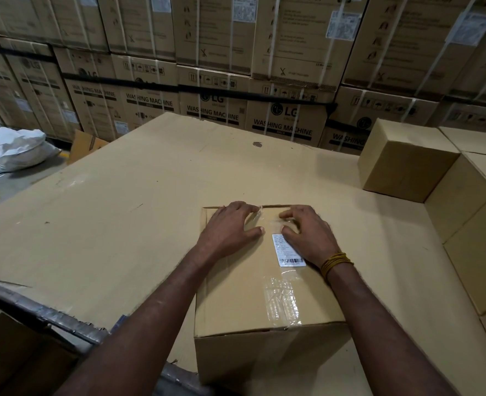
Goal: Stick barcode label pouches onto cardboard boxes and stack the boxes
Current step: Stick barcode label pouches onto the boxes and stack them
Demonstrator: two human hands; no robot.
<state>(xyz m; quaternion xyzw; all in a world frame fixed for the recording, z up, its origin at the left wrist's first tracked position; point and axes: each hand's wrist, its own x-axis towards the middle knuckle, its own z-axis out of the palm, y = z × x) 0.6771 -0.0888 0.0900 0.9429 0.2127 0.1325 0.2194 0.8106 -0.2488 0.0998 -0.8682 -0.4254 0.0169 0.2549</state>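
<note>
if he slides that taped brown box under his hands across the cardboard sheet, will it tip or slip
The taped brown cardboard box looks squat with a broad flat base, so tipping seems unlikely. It rests on the large flat cardboard sheet, cardboard on cardboard, so it would probably drag rather than glide. Both the left hand and the right hand press on top, adding friction.

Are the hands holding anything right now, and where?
Nothing is gripped. Both the left hand and right hand press the clear label pouch flat on the cardboard box top.
</note>
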